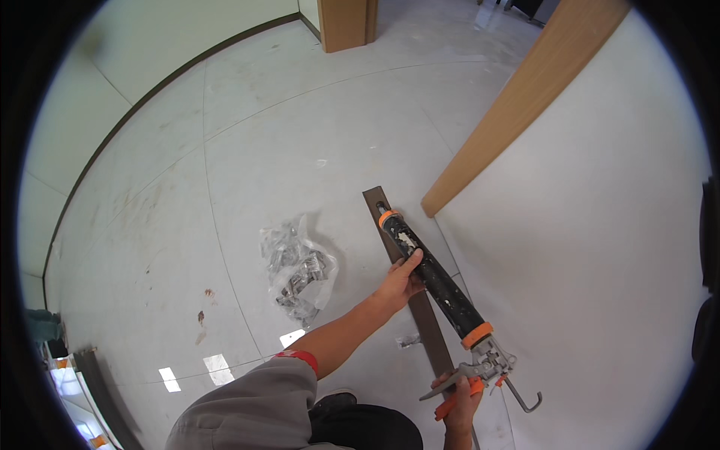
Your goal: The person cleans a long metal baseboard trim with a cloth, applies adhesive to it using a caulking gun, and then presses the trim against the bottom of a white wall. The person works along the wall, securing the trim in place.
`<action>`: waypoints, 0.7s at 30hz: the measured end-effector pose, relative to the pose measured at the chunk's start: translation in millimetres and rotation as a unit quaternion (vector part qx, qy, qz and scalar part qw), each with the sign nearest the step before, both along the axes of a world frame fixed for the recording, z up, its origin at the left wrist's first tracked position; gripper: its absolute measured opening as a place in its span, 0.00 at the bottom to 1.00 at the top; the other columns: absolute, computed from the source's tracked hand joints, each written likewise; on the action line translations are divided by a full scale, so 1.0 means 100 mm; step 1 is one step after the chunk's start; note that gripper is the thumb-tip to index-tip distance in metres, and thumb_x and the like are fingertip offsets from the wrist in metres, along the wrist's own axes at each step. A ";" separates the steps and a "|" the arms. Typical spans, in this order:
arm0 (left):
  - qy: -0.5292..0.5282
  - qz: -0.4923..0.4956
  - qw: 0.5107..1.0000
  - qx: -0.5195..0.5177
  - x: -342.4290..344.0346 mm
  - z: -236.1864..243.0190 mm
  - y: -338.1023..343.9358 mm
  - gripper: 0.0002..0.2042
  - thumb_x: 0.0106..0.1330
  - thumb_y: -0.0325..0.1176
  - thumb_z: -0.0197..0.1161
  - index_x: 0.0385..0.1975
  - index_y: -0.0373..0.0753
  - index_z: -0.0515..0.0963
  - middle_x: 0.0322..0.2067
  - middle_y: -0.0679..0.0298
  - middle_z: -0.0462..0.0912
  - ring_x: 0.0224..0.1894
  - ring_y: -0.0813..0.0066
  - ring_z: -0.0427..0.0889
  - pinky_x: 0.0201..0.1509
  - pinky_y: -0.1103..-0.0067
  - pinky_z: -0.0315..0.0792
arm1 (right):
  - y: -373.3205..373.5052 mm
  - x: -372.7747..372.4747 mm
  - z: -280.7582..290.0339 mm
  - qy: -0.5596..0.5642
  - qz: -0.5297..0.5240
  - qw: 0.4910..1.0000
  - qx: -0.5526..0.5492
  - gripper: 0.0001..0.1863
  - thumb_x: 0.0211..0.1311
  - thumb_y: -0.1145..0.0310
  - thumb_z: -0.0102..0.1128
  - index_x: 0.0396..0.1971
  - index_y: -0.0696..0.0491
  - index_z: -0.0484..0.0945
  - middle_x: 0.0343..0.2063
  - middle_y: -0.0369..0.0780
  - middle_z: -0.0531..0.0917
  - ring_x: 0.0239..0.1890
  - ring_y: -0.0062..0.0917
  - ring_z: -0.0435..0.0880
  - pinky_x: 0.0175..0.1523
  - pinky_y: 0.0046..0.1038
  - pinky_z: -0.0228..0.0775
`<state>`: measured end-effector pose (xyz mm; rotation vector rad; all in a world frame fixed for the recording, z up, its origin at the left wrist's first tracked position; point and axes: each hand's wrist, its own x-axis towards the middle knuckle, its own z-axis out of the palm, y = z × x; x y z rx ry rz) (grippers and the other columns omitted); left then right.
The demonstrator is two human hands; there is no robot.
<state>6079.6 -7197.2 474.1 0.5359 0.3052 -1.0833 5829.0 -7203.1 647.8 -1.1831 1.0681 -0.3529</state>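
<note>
A black caulking gun (448,295) with orange rings at both ends of its barrel slants across the middle, its nozzle end pointing away from me. My left hand (399,285) supports the barrel near the front, thumb on top and fingers underneath. Around the orange handle at the rear, my right hand (463,411) is closed, beside the silver trigger (442,386). A hooked metal rod sticks out behind the gun. Beneath the gun, a long brown strip (429,328) runs along the floor; my hands and the gun cover parts of it.
To the left, a clear plastic bag (289,251) of small metal pieces lies on the pale tiled floor (262,165). A small clear packet (409,342) is beside the strip. On the right stand a white wall (577,247) and a wooden door frame (517,97).
</note>
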 end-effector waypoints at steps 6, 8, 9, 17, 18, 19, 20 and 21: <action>0.011 -0.003 1.000 -0.015 -0.09 -0.03 -0.01 0.17 0.71 0.47 0.64 0.48 0.41 0.75 0.42 0.66 0.84 0.44 0.73 0.84 0.53 0.70 0.80 | -0.05 -0.05 0.05 -0.007 0.021 0.999 -0.024 0.16 0.67 0.68 0.50 0.50 0.62 0.70 0.42 0.49 0.81 0.44 0.38 0.83 0.53 0.45 0.76; 0.017 -0.003 1.000 -0.017 -0.27 0.08 -0.01 0.17 0.71 0.45 0.64 0.49 0.41 0.74 0.43 0.65 0.83 0.44 0.72 0.84 0.53 0.70 0.80 | -0.06 -0.27 0.11 -0.027 0.014 1.000 -0.002 0.17 0.67 0.66 0.52 0.51 0.61 0.70 0.43 0.49 0.80 0.47 0.39 0.83 0.55 0.47 0.75; 0.013 -0.013 1.000 -0.013 -0.37 0.17 -0.01 0.17 0.70 0.46 0.65 0.49 0.42 0.73 0.42 0.66 0.83 0.44 0.73 0.84 0.52 0.70 0.79 | -0.04 -0.41 0.17 -0.036 0.009 0.999 0.009 0.18 0.67 0.66 0.52 0.51 0.60 0.70 0.44 0.48 0.80 0.48 0.40 0.82 0.56 0.48 0.75; 0.027 -0.164 0.986 -0.022 -1.22 0.64 0.35 0.22 0.66 0.47 0.69 0.52 0.43 0.72 0.45 0.66 0.82 0.47 0.74 0.83 0.54 0.71 0.77 | 0.30 -1.74 0.50 -0.014 -0.013 1.000 0.015 0.27 0.68 0.54 0.60 0.56 0.61 0.70 0.46 0.49 0.80 0.49 0.44 0.81 0.56 0.52 0.74; 0.029 -0.187 0.982 -0.018 -1.29 0.67 0.36 0.22 0.66 0.47 0.69 0.53 0.43 0.72 0.46 0.66 0.82 0.48 0.73 0.83 0.54 0.71 0.77 | 0.36 -1.81 0.53 -0.020 -0.027 0.999 0.018 0.27 0.69 0.55 0.60 0.56 0.61 0.70 0.46 0.49 0.80 0.49 0.44 0.80 0.56 0.52 0.74; 0.025 -0.200 0.979 -0.026 -1.35 0.62 0.35 0.22 0.66 0.48 0.68 0.54 0.44 0.72 0.47 0.66 0.82 0.49 0.73 0.83 0.55 0.71 0.77 | 0.40 -1.87 0.56 -0.026 -0.039 0.999 0.021 0.26 0.69 0.56 0.59 0.56 0.61 0.70 0.46 0.49 0.79 0.49 0.44 0.80 0.56 0.52 0.73; 0.023 -0.206 0.978 -0.027 -1.39 0.61 0.35 0.22 0.66 0.48 0.68 0.54 0.44 0.72 0.47 0.66 0.83 0.49 0.73 0.83 0.56 0.71 0.77 | 0.46 -1.93 0.58 -0.033 -0.053 0.998 0.024 0.25 0.69 0.56 0.59 0.56 0.61 0.70 0.46 0.49 0.79 0.49 0.44 0.79 0.56 0.51 0.73; 0.022 -0.212 0.977 -0.027 -1.42 0.59 0.35 0.22 0.66 0.48 0.68 0.54 0.44 0.72 0.46 0.66 0.83 0.49 0.72 0.83 0.56 0.71 0.77 | 0.50 -1.99 0.55 -0.037 -0.076 0.996 0.030 0.24 0.70 0.58 0.58 0.55 0.60 0.70 0.46 0.49 0.79 0.49 0.44 0.79 0.55 0.51 0.73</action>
